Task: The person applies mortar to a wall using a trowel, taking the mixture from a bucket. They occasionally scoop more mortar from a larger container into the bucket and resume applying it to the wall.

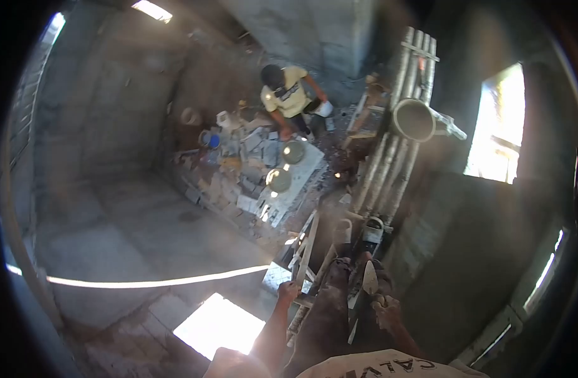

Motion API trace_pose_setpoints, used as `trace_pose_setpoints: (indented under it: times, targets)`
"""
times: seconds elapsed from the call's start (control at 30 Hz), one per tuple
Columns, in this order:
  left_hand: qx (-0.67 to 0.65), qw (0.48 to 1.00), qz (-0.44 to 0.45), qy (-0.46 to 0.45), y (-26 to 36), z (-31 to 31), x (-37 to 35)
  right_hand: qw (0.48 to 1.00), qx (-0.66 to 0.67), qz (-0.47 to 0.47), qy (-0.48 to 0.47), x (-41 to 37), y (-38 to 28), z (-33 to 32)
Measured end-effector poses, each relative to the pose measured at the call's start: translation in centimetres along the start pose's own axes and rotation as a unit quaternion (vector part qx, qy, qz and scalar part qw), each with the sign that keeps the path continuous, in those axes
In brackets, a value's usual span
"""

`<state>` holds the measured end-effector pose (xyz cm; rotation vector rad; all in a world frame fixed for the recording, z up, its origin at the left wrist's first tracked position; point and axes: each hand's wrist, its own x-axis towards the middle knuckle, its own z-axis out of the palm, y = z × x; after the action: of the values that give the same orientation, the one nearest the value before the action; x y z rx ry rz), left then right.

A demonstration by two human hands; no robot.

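Observation:
My right hand (387, 311) is closed around the handle of a trowel (370, 278), whose pointed blade lies over my lower leg. To the left, my left hand (289, 291) is closed at a wooden pole (308, 247) of the scaffold frame and seems to grip it. My sandalled feet stand on a scaffold of several long round poles (382, 165). Farther along the poles sits a round bucket (414, 120), its inside greyish.
Far below, a person (286, 101) in a light shirt bends beside two mortar-filled buckets (293, 152) on a pale board (306, 170). Broken blocks (251, 151) and a blue bucket (209, 139) lie around. A bare wall (465, 252) rises at the right, with a bright window opening (500, 126).

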<state>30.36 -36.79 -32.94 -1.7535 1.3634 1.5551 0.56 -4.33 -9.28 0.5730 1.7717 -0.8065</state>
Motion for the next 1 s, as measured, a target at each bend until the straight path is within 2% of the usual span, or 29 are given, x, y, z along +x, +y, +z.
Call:
trace_pose_setpoints:
  times: [0.13, 0.17, 0.2, 0.23, 0.27, 0.3, 0.4, 0.57, 0.63, 0.7, 0.8, 0.9, 1.0]
  targets:
    - [-0.106, 0.992, -0.041, -0.063, 0.6, 2.1, 1.8, 0.991, 0.117, 0.039, 0.055, 1.8, 2.5, -0.4]
    - [0.054, 0.996, 0.051, -0.055, 1.4, 2.1, 2.2, 0.987, 0.139, 0.046, 0.072, 1.5, 3.0, 0.1]
    - [0.211, 0.966, 0.144, -0.043, 3.0, 2.9, 3.2, 0.985, 0.14, 0.042, 0.087, 2.0, 3.2, 0.2]
    - [0.358, 0.904, 0.233, -0.03, 4.9, 4.0, 4.4, 0.984, 0.139, 0.037, 0.102, 2.7, 3.4, 0.0]
    - [0.175, 0.974, 0.131, -0.064, 8.2, 5.4, 3.7, 0.983, 0.136, 0.034, 0.116, 3.1, 3.3, -0.1]
    - [-0.016, 0.995, 0.019, -0.093, 12.6, 6.9, 2.1, 0.983, 0.136, 0.035, 0.115, 3.2, 3.0, -0.3]
    - [0.016, 0.995, 0.077, -0.063, 19.3, 9.8, 1.6, 0.984, 0.135, 0.036, 0.111, 3.3, 2.6, -0.7]
    - [0.131, 0.95, 0.269, -0.089, 24.1, 11.2, 7.4, 0.98, 0.156, 0.027, 0.119, 4.0, 3.8, -0.6]
    - [0.19, 0.944, 0.263, -0.063, 26.1, 11.7, 8.9, 0.975, 0.182, 0.049, 0.118, 4.4, 4.4, -0.4]
    - [0.172, 0.964, 0.201, -0.033, 27.2, 12.4, 10.3, 0.973, 0.192, 0.063, 0.114, 5.4, 3.7, 0.0]
    - [0.255, 0.944, 0.207, 0.008, 27.1, 13.0, 14.4, 0.974, 0.194, 0.046, 0.112, 8.1, 1.4, 0.2]
    - [0.313, 0.917, 0.247, 0.03, 23.5, 13.4, 22.4, 0.975, 0.199, 0.024, 0.098, 12.6, 1.7, 1.4]
    - [0.308, 0.925, 0.219, 0.026, 21.8, 13.7, 27.9, 0.979, 0.183, 0.034, 0.078, 17.2, -0.5, 3.0]
